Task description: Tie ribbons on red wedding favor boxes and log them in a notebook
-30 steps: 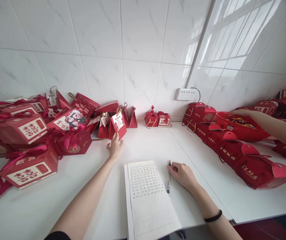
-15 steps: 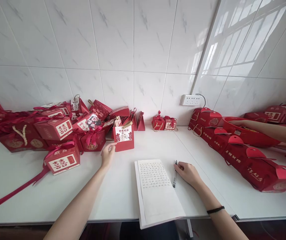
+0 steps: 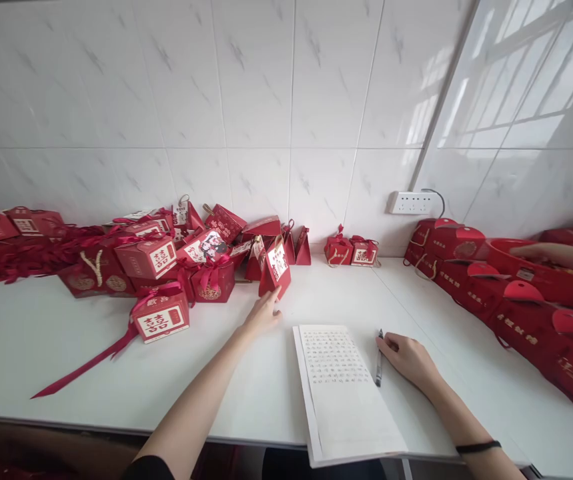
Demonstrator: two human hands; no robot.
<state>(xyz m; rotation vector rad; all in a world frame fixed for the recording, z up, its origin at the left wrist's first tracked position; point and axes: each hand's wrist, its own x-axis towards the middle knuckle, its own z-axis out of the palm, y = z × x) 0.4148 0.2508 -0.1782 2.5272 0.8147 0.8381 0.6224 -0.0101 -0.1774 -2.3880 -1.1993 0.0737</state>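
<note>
My left hand reaches forward with its index finger stretched out, the tip against the lower front of a small red gift box with a white printed label. That box is turned at an angle and its top narrows to a ridge. Beside the notebook, my right hand rests on the table, thumb and fingers closed at the upper part of a pen. An open notebook lies between my arms, its upper half covered with rows of handwritten characters.
Many red gift boxes with ribbons are heaped at left. Two small boxes stand by the wall. At right runs a row of red boxes, with a red basin behind it and another person's arm reaching in. A power strip is on the wall.
The view has swung left. The labelled box has turned from facing me to an angle, and my left hand now touches its front with a finger. My right hand stays at the pen.
</note>
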